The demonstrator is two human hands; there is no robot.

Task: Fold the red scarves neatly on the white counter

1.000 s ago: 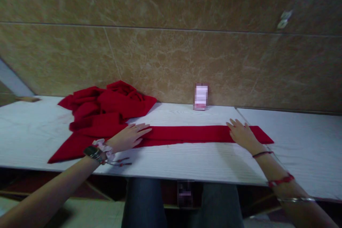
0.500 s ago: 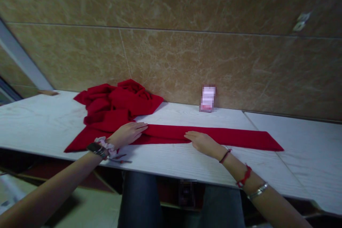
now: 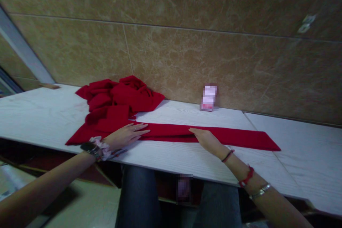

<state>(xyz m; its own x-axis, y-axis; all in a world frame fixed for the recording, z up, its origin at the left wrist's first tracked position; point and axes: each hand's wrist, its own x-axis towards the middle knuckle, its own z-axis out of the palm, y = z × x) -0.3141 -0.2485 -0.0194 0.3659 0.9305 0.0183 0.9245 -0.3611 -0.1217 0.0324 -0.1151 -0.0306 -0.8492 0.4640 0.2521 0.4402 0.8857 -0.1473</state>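
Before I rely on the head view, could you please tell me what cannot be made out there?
All in the head view:
Red cloth: inner layers, hidden by its folds.
Left hand: palm, hidden by its back.
Right hand: any pinch, hidden by its back.
Pale object by the wall: details pixelated.
Wall fitting: too small, blurred.

Pretty loaded wrists here lol: dark-faced watch (image 3: 87,146) plus a puffy pale pink scrunchie (image 3: 104,149) on the left, and a slim ring (image 3: 135,128) on the left hand (image 3: 125,136). Right side's got a thin dark reddish cord (image 3: 228,155), chunkier red bracelet (image 3: 247,176) and silvery bangle (image 3: 260,191). Blue-grey jeans (image 3: 139,199) too.
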